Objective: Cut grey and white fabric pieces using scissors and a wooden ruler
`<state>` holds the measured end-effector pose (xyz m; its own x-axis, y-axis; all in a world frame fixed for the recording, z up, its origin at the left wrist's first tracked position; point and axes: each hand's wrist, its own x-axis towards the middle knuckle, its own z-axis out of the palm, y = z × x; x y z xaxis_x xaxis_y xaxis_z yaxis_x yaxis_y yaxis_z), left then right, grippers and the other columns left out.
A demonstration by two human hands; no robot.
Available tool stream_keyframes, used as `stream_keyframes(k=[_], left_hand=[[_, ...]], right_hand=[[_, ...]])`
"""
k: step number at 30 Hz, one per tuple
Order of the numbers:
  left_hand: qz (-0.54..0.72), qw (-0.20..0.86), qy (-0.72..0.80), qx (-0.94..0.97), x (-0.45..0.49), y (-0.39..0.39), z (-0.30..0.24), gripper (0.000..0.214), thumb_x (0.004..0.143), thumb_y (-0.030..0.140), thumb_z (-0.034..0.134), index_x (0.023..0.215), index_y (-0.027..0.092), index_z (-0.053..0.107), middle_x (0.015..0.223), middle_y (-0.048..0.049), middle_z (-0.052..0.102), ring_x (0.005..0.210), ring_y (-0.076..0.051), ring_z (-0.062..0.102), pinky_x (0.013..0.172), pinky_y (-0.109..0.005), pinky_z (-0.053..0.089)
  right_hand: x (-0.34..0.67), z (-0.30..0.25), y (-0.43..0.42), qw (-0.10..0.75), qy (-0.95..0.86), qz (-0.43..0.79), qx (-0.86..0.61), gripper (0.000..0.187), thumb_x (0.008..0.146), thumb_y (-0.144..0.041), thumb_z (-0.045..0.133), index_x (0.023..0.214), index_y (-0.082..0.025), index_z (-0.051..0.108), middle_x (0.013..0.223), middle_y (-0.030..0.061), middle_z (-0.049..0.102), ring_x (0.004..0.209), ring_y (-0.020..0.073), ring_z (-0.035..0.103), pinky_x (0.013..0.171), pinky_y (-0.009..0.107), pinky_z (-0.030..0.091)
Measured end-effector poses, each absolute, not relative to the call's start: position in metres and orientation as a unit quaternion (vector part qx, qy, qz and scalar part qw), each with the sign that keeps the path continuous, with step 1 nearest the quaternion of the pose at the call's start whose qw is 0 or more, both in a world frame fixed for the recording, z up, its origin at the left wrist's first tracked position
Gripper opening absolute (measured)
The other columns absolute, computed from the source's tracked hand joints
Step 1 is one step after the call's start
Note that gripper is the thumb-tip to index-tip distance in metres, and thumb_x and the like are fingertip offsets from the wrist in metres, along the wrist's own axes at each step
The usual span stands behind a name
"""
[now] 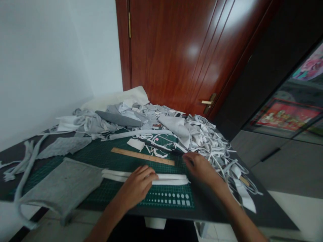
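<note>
My left hand (138,184) lies with fingers curled down on a folded white fabric strip (166,178) that runs across the green cutting mat (101,156). My right hand (199,168) is at the strip's right end, blurred, its fingers reaching toward black scissors (161,147) lying on the mat. A wooden ruler (142,156) lies just beyond the strip, between it and the scissors. A grey fabric piece (63,185) rests on the mat to the left of my left hand.
A heap of white and grey fabric scraps and strips (156,124) covers the far and right side of the dark table (217,211). A red-brown door (186,53) stands behind, a white wall on the left. Strips hang over the table's edges.
</note>
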<state>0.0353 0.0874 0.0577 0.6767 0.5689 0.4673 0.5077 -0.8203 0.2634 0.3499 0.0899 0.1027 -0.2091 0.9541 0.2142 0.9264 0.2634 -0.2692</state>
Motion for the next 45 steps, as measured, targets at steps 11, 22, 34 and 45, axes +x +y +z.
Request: stream_keyframes(k=[11, 22, 34, 45], left_hand=[[0.361, 0.033, 0.446, 0.819, 0.036, 0.042, 0.021, 0.035, 0.094, 0.011, 0.047, 0.118, 0.027, 0.067, 0.104, -0.0079, 0.068, 0.100, -0.028, 0.061, 0.087, -0.045, 0.052], [0.353, -0.036, 0.472, 0.807, 0.045, 0.029, 0.027, 0.028, 0.098, 0.013, 0.047, 0.117, 0.021, 0.066, 0.119, -0.0081, 0.068, 0.121, -0.028, 0.057, 0.115, -0.055, 0.036], [0.355, -0.063, 0.472, 0.805, 0.043, 0.029, 0.020, 0.035, 0.096, 0.014, 0.048, 0.122, 0.023, 0.070, 0.124, -0.0058, 0.074, 0.121, -0.027, 0.063, 0.109, -0.049, 0.049], [0.387, -0.069, 0.468, 0.791, 0.039, 0.030, 0.010, 0.038, 0.097, 0.013, 0.047, 0.127, 0.024, 0.067, 0.118, -0.0039, 0.074, 0.119, -0.026, 0.064, 0.103, -0.043, 0.052]], right_hand=[[0.225, 0.066, 0.148, 0.189, -0.836, 0.086, -0.508, 0.023, 0.096, -0.018, 0.066, 0.118, -0.015, 0.071, 0.115, 0.0152, 0.067, 0.112, 0.0324, 0.062, 0.102, 0.048, 0.051], [0.236, 0.072, 0.137, 0.215, -0.820, 0.151, -0.508, 0.010, 0.099, -0.013, 0.059, 0.104, -0.019, 0.064, 0.102, 0.0067, 0.072, 0.097, 0.0210, 0.067, 0.088, 0.032, 0.049], [0.249, 0.060, 0.052, 0.271, -0.779, 0.214, -0.524, 0.012, 0.103, -0.021, 0.055, 0.107, -0.025, 0.066, 0.093, 0.0019, 0.074, 0.088, 0.0214, 0.071, 0.080, 0.028, 0.045], [0.277, 0.069, 0.047, 0.181, -0.794, 0.115, -0.569, 0.026, 0.104, -0.013, 0.054, 0.115, -0.024, 0.073, 0.107, 0.0067, 0.075, 0.105, 0.0253, 0.067, 0.097, 0.036, 0.048]])
